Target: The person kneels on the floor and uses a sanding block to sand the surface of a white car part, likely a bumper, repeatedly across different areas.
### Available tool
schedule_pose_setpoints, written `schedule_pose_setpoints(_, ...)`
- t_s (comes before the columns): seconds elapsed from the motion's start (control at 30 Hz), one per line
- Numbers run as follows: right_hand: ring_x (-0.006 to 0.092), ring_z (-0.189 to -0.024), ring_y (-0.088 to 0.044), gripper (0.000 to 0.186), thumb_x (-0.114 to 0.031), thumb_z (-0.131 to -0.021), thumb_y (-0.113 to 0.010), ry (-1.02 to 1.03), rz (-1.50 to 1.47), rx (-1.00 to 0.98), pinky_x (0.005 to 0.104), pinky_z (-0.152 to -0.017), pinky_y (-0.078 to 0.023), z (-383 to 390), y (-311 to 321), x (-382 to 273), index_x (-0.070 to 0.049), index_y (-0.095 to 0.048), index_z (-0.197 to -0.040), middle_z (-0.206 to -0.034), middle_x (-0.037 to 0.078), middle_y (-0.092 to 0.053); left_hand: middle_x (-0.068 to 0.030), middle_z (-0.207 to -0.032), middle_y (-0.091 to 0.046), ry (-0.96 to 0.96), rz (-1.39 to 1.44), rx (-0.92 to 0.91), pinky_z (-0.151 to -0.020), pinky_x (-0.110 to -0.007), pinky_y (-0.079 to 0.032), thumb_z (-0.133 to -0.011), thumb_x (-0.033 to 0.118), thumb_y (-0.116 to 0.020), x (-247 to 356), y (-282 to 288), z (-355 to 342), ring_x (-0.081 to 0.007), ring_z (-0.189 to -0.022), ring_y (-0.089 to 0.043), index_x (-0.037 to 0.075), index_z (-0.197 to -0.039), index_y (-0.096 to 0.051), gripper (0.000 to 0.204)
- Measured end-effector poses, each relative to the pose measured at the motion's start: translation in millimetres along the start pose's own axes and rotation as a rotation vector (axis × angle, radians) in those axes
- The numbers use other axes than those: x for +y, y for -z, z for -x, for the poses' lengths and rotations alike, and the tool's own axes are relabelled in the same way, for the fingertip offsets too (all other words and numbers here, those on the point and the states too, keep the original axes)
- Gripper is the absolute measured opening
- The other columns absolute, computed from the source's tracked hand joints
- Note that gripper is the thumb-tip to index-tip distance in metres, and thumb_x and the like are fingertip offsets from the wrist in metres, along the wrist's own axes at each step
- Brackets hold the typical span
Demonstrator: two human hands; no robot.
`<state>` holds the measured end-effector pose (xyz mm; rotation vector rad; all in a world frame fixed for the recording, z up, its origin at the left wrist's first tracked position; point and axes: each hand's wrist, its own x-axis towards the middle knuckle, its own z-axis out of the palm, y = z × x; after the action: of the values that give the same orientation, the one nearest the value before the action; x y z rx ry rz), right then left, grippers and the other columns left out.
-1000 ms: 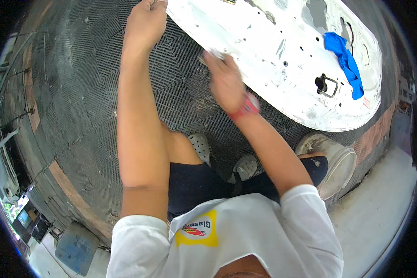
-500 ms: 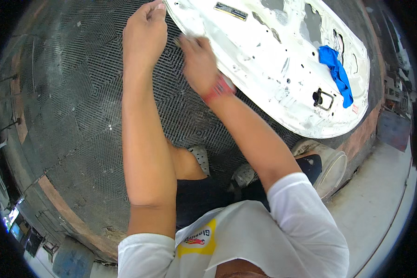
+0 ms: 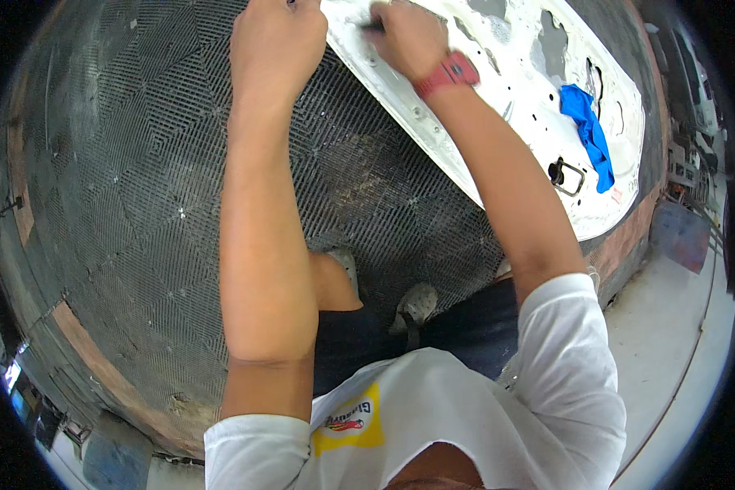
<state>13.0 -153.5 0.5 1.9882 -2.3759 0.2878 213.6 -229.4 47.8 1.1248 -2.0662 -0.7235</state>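
Observation:
A white car door [image 3: 433,143] with cut-outs and small holes lies at the upper right. At the top edge of the view, my left hand [image 3: 278,45] is closed beside the door's left corner. Its fingertips are cut off by the frame, so what they grip is not clear. My right hand [image 3: 412,37], with a red watch [image 3: 449,73] on its wrist, is over the upper part of the door. Its fingers are curled, with a small dark blurred spot at their tips that I cannot name. A blue cloth [image 3: 588,135] is draped on the door's right part.
Dark ribbed matting [image 3: 139,204] covers the floor. My shoe [image 3: 418,304] stands below the door's near edge. A brownish strip [image 3: 98,351] borders the mat at the lower left. Pale floor [image 3: 661,351] spreads at the right, with a greyish panel [image 3: 679,237] beyond the door.
My right hand has moved up and right, from beside the door's edge to over its surface. My left hand has shifted slightly up and right. The door's near edge appears higher in view.

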Motion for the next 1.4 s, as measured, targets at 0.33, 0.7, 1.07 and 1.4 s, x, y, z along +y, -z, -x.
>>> schedule_pose_setpoints(0.33,0.0388,-0.084,-0.078,0.023,-0.034,-0.095,-0.079,-0.085,0.022,0.081,0.0535,-0.072,-0.06,36,-13,-12,-0.014,-0.076,-0.104,-0.088,0.015,-0.08,-0.0223,-0.127,-0.08,0.201,0.09,-0.017,-0.108,-0.045,-0.054,-0.11,0.037,-0.062,13,7,5,-0.0351,-0.122,-0.076,0.011,-0.14,-0.076,0.042)
schedule_pose_setpoints(0.7,0.0416,-0.084,-0.079,0.032,-0.039,-0.094,-0.081,-0.169,-0.034,0.11,0.054,-0.077,-0.062,-5,-17,3,-0.008,-0.075,-0.098,-0.087,0.019,-0.079,-0.0229,-0.128,-0.079,0.265,0.14,-0.078,-0.109,-0.046,-0.054,-0.11,0.036,-0.062,31,26,7,-0.0369,-0.124,-0.075,0.009,-0.139,-0.076,0.042)
schedule_pose_setpoints(1.07,0.0422,-0.093,-0.078,0.047,-0.05,-0.086,-0.087,-0.156,-0.217,-0.016,0.0526,-0.085,-0.061,-36,-5,26,-0.005,-0.08,-0.1,-0.098,0.021,-0.08,-0.0229,-0.126,-0.08,0.185,0.078,-0.067,-0.108,-0.046,-0.055,-0.109,0.036,-0.062,12,21,14,-0.0382,-0.121,-0.076,0.008,-0.138,-0.077,0.042)
schedule_pose_setpoints(1.4,0.0408,-0.096,-0.079,0.047,-0.051,-0.086,-0.087,-0.198,-0.191,-0.075,0.0515,-0.085,-0.062,-32,10,27,-0.008,-0.082,-0.106,-0.099,0.022,-0.081,-0.0278,-0.12,-0.076,0.049,0.074,-0.019,-0.101,-0.052,-0.054,-0.107,0.028,-0.055,18,15,10,-0.0463,-0.116,-0.072,0.002,-0.119,-0.076,0.036)
